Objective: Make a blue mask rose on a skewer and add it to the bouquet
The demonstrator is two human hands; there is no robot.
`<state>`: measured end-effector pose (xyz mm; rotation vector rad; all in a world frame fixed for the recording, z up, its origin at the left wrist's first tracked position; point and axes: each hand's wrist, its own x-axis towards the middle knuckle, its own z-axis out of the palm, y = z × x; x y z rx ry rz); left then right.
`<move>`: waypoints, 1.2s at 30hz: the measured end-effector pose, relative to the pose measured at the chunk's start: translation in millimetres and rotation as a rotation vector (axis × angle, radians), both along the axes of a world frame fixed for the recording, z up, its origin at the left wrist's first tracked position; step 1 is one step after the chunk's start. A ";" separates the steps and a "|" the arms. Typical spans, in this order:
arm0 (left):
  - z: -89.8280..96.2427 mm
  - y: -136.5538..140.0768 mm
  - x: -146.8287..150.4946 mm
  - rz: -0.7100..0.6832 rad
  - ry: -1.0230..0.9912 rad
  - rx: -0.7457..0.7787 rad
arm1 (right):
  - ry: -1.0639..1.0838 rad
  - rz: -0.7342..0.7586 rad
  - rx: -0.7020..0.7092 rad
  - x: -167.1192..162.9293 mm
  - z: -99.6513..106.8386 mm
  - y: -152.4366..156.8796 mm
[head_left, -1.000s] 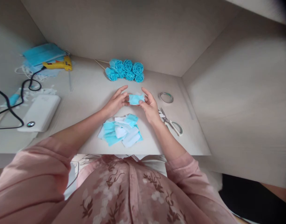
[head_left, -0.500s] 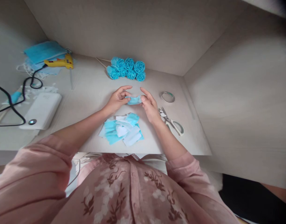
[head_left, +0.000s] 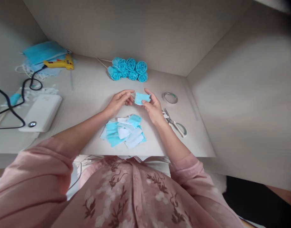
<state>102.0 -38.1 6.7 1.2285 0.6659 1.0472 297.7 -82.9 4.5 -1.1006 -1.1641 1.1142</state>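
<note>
A small blue piece of face-mask fabric (head_left: 139,97) is spread flat above the table. My right hand (head_left: 153,106) pinches it by its right side, thumb on the front and fingers behind. Beside its left edge is my left hand (head_left: 121,98), thumb and fingers closed together. A thin white bit shows between those fingers and the fabric; what they grip is too small to tell. Below both hands lies a loose pile of cut blue and white mask pieces (head_left: 112,134). Scissors (head_left: 175,123) with pale handles rest partly open beside my right wrist.
Blue fabric roses (head_left: 130,64), some on sticks, lie at the back. A tape roll (head_left: 170,98) sits to the right. On the left are a yellow glue gun (head_left: 60,63), blue face masks (head_left: 42,50), a black cable (head_left: 23,90) and a white power bank (head_left: 42,112).
The blue fabric piece has gone from curled between both hands to spread flat in my right hand. My left thumb has come off its front, and those fingers have closed at its left edge.
</note>
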 end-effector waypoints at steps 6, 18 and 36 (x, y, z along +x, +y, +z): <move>-4.6 2.0 -0.5 0.032 0.124 0.048 | 0.036 -0.010 -0.006 -0.5 1.7 -0.6; -5.5 3.2 -1.4 0.049 0.220 0.136 | -0.010 -0.025 -0.008 -2.8 0.1 -0.1; -4.8 3.8 -2.7 0.041 0.283 0.187 | 0.045 -0.030 -0.056 -2.4 2.1 0.2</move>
